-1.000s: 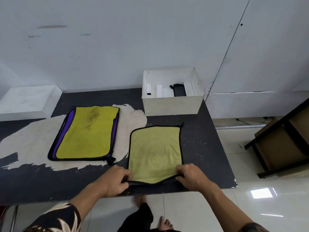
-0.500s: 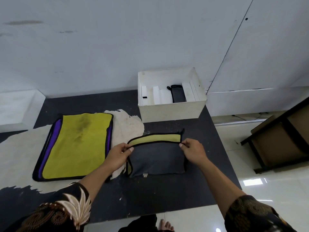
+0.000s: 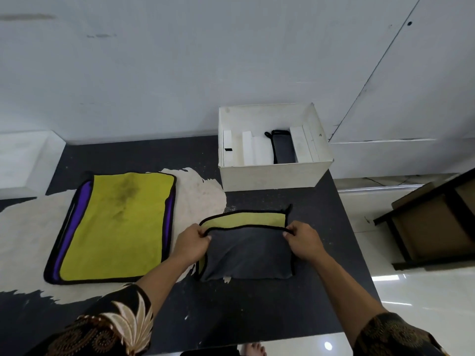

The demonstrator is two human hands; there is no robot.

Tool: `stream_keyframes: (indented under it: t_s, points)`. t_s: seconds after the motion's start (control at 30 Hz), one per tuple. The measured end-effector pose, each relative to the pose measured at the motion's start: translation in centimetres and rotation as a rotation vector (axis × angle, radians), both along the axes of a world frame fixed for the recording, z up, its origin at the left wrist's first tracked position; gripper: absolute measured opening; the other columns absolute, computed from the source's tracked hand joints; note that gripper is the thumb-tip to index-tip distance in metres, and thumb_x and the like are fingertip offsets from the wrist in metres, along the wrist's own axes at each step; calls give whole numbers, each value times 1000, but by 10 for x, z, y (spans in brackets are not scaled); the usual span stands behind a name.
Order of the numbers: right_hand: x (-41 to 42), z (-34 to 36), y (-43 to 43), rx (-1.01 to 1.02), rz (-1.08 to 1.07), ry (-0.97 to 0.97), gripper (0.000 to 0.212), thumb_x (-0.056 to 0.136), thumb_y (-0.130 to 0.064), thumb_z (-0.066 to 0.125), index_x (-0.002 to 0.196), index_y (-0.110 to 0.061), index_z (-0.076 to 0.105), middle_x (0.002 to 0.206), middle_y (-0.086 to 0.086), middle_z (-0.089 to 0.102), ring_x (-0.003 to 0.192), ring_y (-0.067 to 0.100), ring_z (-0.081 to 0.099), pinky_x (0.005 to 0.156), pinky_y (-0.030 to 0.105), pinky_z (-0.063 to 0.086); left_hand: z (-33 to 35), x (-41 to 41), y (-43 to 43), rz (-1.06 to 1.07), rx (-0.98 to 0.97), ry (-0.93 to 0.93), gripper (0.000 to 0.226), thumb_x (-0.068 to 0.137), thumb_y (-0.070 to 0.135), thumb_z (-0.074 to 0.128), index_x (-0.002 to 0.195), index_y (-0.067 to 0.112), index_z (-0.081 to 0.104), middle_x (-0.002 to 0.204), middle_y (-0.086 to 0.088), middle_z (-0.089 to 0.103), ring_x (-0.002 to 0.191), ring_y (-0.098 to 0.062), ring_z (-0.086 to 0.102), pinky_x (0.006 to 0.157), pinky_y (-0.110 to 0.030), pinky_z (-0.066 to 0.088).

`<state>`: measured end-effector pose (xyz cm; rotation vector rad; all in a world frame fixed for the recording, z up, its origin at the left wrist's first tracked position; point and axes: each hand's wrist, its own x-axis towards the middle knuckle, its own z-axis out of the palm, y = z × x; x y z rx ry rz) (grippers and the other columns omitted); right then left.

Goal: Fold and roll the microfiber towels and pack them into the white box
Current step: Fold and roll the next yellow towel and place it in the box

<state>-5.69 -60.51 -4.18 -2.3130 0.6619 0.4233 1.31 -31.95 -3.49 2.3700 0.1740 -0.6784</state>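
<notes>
The desk is a dark, speckled slab with a large, ragged-edged pale patch across its left part. On that patch a purple towel lies flat under a stained yellow towel. Nearer the middle lies a grey towel, folded over, with a yellow strip showing along its far edge. The white box stands at the far right corner.

Towels showing: four. One grey-and-yellow towel lying at centre frame; one yellow towel lying centre left, stacked on one purple towel peeking out beneath; one rolled grey towel sitting inside box, upper centre. White box: one. Hands showing: two, left hand, right hand. Table: one. White inserts in box: count unclear.
</notes>
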Motion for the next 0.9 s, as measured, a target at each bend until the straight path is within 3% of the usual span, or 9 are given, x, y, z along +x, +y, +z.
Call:
stream_keyframes:
  t_s: [0.2,0.3,0.4,0.5,0.6,0.7,0.77,0.9]
  points:
    - [28,23,2,22,-38,-110,13,97,-27,58,94,-15,62,89,2,64,89,23,62,72,31,46,7,11,2,172,-121,-138,15,97,21,56,107,10,54,100,-6,66,89,-19,60,68,-29,42]
    - [42,27,5,53,-83,-56,23,94,-34,61,110,-17,60,103,1,64,101,24,61,79,31,47,8,19,3,222,-92,-100,22,95,23,59,112,8,55,103,-7,64,93,-21,58,76,-29,42]
    - [40,19,9,54,-38,91,49,89,-27,68,132,-17,46,121,6,59,111,28,58,80,29,44,7,18,3,137,-20,33,17,90,25,67,97,12,58,95,-4,64,91,-22,60,77,-31,47]
    - [35,15,9,55,-89,46,54,86,-9,64,135,-17,42,120,13,61,106,30,60,76,30,46,7,15,3,94,23,29,14,85,21,71,84,13,59,88,-6,66,88,-23,62,79,-35,52]
    - [27,14,4,68,-157,-30,51,87,-10,65,132,-19,41,113,11,64,105,30,60,78,33,48,7,8,6,139,7,-5,27,84,23,73,104,10,60,100,-6,67,99,-25,63,86,-37,52]
    - [12,16,2,73,-68,70,71,80,-26,76,134,-23,30,108,8,66,100,29,62,76,34,48,9,-8,10,90,7,114,63,78,30,80,128,9,49,121,-6,59,111,-25,58,85,-31,46]
    - [-1,16,3,58,17,163,80,77,-25,77,137,-22,25,105,9,65,95,28,62,73,33,46,9,-18,15,-1,67,211,82,73,26,84,138,9,37,130,-9,55,115,-26,55,86,-31,46]
    - [-21,10,4,-13,73,196,76,77,-11,66,141,-21,27,105,11,64,96,30,61,79,38,51,8,-30,23,-129,210,253,78,74,15,76,138,10,32,123,-10,56,108,-24,57,89,-34,50]
